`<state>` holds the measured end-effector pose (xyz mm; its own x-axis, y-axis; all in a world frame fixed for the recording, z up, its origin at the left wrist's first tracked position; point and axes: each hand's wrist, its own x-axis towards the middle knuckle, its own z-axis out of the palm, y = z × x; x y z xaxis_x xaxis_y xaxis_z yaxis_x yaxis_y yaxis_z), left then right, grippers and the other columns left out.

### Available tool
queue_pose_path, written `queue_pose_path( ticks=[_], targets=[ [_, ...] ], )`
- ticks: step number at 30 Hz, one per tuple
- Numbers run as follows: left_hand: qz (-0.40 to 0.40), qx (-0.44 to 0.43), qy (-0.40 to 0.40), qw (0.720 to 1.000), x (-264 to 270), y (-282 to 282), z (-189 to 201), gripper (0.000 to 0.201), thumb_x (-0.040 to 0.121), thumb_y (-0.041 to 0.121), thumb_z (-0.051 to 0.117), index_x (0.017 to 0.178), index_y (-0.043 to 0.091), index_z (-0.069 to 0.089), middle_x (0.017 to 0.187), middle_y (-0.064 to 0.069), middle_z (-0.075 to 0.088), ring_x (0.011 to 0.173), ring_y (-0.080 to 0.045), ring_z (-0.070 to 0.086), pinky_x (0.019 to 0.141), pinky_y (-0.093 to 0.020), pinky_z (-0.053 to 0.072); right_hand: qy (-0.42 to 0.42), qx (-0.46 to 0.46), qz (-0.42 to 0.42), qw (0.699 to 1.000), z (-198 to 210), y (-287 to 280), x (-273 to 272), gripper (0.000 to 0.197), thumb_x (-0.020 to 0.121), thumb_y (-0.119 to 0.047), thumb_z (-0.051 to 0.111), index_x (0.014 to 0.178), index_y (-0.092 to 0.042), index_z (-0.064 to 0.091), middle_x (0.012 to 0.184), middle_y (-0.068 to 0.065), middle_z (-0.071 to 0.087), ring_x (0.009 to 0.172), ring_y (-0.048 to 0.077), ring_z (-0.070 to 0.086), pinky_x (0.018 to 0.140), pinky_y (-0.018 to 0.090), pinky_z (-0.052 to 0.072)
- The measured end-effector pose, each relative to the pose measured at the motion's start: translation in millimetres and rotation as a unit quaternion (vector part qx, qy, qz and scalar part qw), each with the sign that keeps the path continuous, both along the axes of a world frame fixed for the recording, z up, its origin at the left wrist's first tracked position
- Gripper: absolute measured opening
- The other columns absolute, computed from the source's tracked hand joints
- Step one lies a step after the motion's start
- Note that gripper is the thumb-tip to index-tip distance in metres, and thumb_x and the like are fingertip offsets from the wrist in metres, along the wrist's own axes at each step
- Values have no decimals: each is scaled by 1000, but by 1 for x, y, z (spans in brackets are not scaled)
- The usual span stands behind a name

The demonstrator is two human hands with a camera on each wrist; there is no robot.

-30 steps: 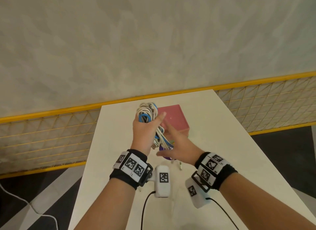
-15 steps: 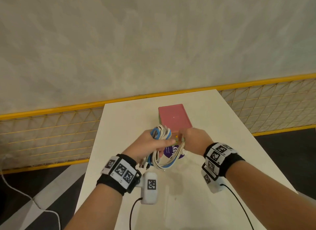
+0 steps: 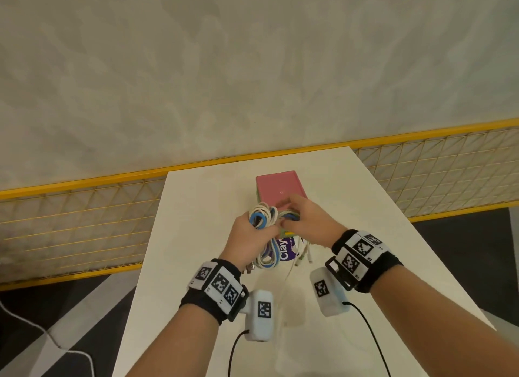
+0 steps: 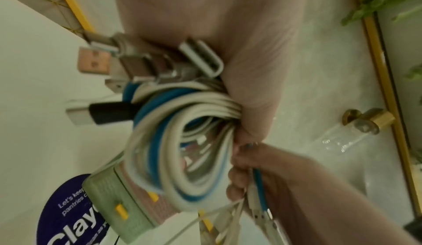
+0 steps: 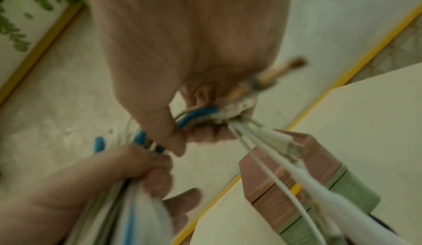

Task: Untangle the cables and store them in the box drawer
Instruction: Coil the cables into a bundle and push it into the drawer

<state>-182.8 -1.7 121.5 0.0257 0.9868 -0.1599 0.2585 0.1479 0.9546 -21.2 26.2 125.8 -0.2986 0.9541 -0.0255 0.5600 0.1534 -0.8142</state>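
A tangled bundle of white and blue cables [image 3: 265, 218] hangs above the white table [image 3: 196, 264], just in front of the pink-topped box [image 3: 279, 188]. My left hand [image 3: 248, 239] grips the coiled loops [image 4: 182, 140], with several USB plugs [image 4: 128, 63] sticking out by the palm. My right hand [image 3: 306, 221] pinches a few strands [image 5: 205, 115] pulled out of the bundle; white cable ends [image 5: 274, 149] trail down from it over the box [image 5: 297, 176]. The box's green drawer body [image 4: 109, 203] shows behind the loops.
A round purple label [image 3: 286, 250] lies on the table under the cables. A yellow-framed mesh railing [image 3: 84, 222] runs behind the table's far edge. Black sensor cords [image 3: 370, 343] trail from both wrists toward me.
The left hand lowered the bundle from above the box down toward me. The right hand moved in from the box side and took hold of strands next to the left hand.
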Motion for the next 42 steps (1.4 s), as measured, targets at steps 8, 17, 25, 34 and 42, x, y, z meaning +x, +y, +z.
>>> queue_pose_path(
  ticks=[8, 17, 25, 34, 42],
  targets=[
    [28, 32, -41, 998, 0, 4, -1, 41, 71, 33, 85, 101, 15, 63, 87, 1, 71, 74, -6, 68, 63, -17, 52, 25, 32, -46, 998, -17, -21, 12, 13, 98, -20, 45, 91, -14, 54, 83, 8, 65, 70, 13, 61, 66, 31, 50],
    [84, 1, -122, 989, 29, 4, -1, 66, 70, 36, 84, 119, 15, 46, 107, -2, 65, 94, -10, 67, 70, -18, 55, 246, -20, -53, 968, -12, -38, -21, 28, 102, -11, 31, 120, -9, 53, 114, 11, 65, 106, 20, 63, 92, 28, 53],
    [68, -13, -224, 972, 25, 6, 7, 37, 74, 20, 83, 105, 5, 70, 99, -13, 75, 96, -25, 72, 83, -37, 58, 294, -99, 15, 950, -6, -38, -10, 43, 100, -12, 38, 140, -29, 41, 158, -9, 20, 144, 6, 20, 120, 32, 22],
    [210, 13, -271, 939, 0, 23, 27, 32, 75, 12, 80, 103, 5, 67, 84, -12, 70, 73, -24, 70, 70, -36, 59, 117, -23, 35, 992, -42, -55, 1, 33, 102, -21, 35, 132, -35, 40, 99, -6, 63, 71, 1, 61, 56, 13, 45],
    [198, 76, -218, 952, -20, 23, 37, 32, 75, 9, 79, 104, 4, 64, 92, -18, 72, 79, -25, 72, 70, -37, 60, -203, 73, 2, 977, -70, -49, 26, 31, 91, -23, 56, 121, -30, 58, 92, -2, 47, 79, 11, 47, 76, 28, 43]
  ],
)
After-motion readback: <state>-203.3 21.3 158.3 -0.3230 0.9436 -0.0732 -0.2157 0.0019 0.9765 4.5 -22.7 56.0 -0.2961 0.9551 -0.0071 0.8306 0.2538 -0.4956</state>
